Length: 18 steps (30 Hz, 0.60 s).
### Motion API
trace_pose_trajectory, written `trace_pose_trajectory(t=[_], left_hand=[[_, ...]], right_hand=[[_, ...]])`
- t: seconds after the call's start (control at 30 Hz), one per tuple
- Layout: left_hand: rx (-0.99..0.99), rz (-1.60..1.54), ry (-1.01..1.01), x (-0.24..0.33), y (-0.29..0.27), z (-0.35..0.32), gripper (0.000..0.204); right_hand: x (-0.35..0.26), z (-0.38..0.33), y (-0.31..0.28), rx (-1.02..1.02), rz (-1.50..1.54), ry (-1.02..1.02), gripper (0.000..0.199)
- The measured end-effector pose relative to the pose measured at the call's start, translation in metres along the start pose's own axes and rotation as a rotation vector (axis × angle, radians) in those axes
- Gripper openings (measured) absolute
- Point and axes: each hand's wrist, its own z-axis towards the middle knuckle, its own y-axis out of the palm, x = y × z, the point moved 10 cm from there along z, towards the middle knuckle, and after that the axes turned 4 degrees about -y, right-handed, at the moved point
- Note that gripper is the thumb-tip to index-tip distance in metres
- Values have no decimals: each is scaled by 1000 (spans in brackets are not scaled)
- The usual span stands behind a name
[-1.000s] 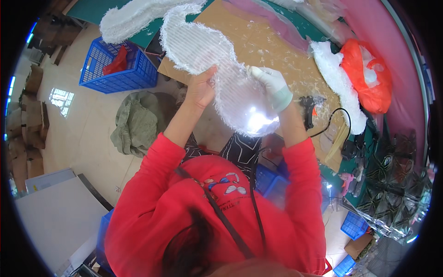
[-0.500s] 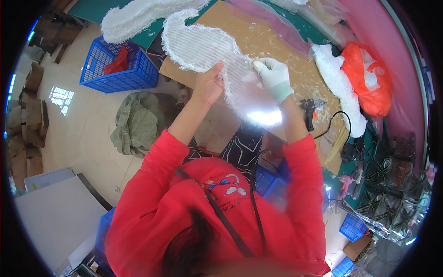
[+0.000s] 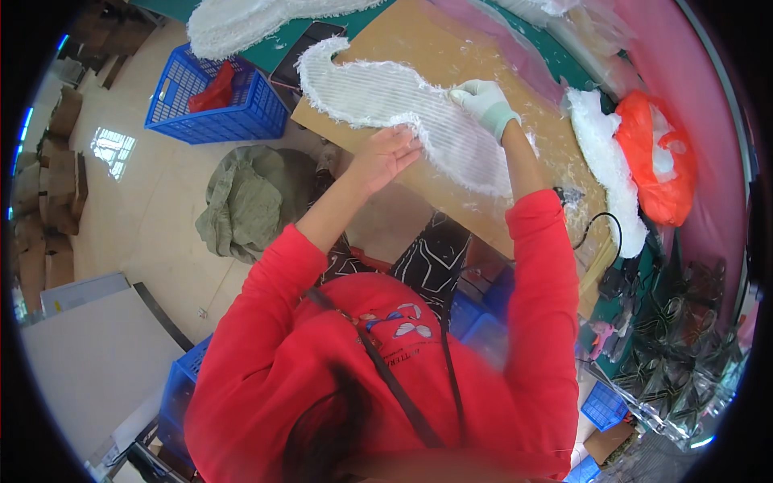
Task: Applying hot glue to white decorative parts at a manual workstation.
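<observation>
Holding: you keep both hands on one white, moustache-shaped mesh fabric piece with frayed fringe edges [image 3: 411,113].
Location of fabric piece: it lies over the brown cardboard sheet [image 3: 451,56] on the green tabletop [image 3: 278,52], its curled tip pointing toward the far left and its broad end toward your right.
Left hand: your bare left hand [image 3: 385,157] is at the near edge of the fabric piece, where the outline dips to a point. The fingers are spread and lightly curled on the fringe; whether this grip pinches the cloth or only presses on it cannot be told.
Right hand: your right hand [image 3: 485,105], in a pale green glove, rests on top of the fabric piece near its middle. The fingers are bent against the cloth; a closed grip on it cannot be confirmed.
Sleeves: both of your forearms emerge from red sleeves, pushed back from the wrists.
Second fabric piece: a similar white fringed piece [image 3: 250,18] lies farther away on the tabletop, apart from the one you handle.
Right of tabletop: an orange plastic bag [image 3: 664,165] sits beside a heap of white fibre [image 3: 604,161].
Floor, left: a blue plastic crate [image 3: 213,105] holds a red item; an olive-green cloth bundle [image 3: 241,201] lies near it.
</observation>
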Motion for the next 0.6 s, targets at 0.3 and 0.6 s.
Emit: trace_pose_trajectory(t=[0.3, 0.6], left_hand=[[51, 664, -57, 58, 28, -18, 36], [-10, 1182, 500, 116, 69, 72, 31]], right_hand=[[24, 0, 12, -52, -3, 117, 34], [26, -13, 9, -6, 155, 112, 30]])
